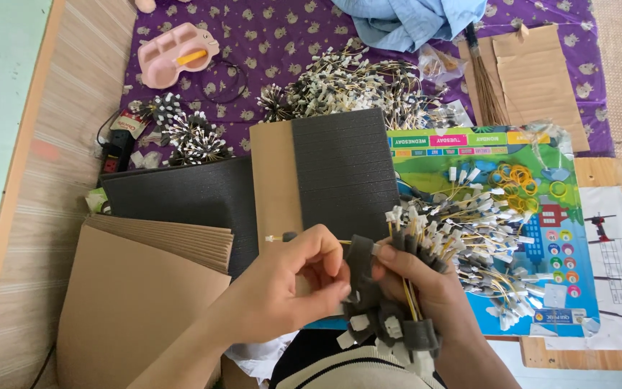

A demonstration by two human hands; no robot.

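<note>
Nearest the camera, the right hand [426, 288] clamps a bundle of thin yellow wires [406, 284] wrapped in grey foam strips [368, 288]. The left hand [293, 284] pinches one wire's end beside it. The bundle looks light, floppy and tangle-prone, best held at the foam. Beyond lie a black foam sheet [343, 173], cardboard sheets [138, 302] and loose wire piles [354, 83].

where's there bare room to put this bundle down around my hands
Free patches: the top of the brown cardboard stack at lower left, and the dark foam sheet ahead of the left hand. Crowded: the colourful poster beside the right hand is covered in loose connector wires.
</note>
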